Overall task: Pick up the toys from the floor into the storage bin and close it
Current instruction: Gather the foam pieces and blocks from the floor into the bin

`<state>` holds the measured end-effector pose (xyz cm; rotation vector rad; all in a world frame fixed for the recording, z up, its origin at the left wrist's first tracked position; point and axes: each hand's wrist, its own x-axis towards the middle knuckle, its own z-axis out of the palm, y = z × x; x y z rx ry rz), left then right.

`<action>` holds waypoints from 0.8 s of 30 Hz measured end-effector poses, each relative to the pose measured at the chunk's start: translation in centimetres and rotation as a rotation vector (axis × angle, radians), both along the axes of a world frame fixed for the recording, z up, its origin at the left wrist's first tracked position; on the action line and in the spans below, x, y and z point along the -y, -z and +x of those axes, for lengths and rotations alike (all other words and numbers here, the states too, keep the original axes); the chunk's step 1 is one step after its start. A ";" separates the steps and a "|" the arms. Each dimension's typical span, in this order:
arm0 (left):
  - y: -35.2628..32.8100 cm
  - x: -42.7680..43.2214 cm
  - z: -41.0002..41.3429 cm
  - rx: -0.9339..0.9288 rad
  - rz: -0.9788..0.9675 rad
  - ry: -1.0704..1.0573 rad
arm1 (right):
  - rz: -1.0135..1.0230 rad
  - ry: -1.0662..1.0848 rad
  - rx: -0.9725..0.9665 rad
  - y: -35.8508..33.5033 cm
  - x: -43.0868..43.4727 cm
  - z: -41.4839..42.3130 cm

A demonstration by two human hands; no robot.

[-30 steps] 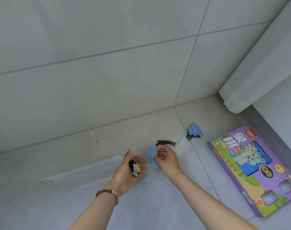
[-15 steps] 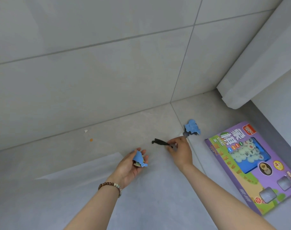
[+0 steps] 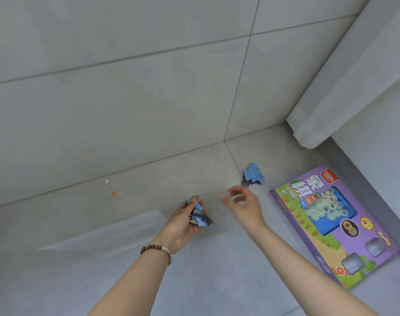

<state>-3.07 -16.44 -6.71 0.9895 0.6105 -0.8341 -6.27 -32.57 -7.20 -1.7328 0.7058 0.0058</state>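
A pale tiled floor [image 3: 126, 258] fills the view, with a white curtain [image 3: 345, 87] hanging over its far right corner. A purple game box [image 3: 331, 224] lies flat along the floor's right edge, printed face up. The left hand [image 3: 183, 222] is held palm up above the middle of the floor, its fingers curled round a bunch of toy pieces [image 3: 199, 218], blue and dark. The right hand [image 3: 242, 201] hovers just beside it, too blurred to tell whether it grips anything. A blue toy [image 3: 253, 174] lies on the floor between that hand and the far right corner. A bead bracelet [image 3: 158, 249] circles the left wrist. A white scrap [image 3: 106, 181] and an orange speck [image 3: 113, 194] lie towards the left.
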 end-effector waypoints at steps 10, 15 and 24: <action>0.4 0.1 0.1 -0.063 0.037 -0.081 | -0.608 -0.308 -0.117 4.7 5.2 1.9; 0.4 -0.9 -0.3 -0.061 0.060 -0.073 | -0.444 -0.143 -0.067 4.0 2.1 -2.6; -2.8 -3.7 -1.4 -0.009 0.167 0.021 | 0.026 -0.032 -0.267 -0.2 -0.4 -0.6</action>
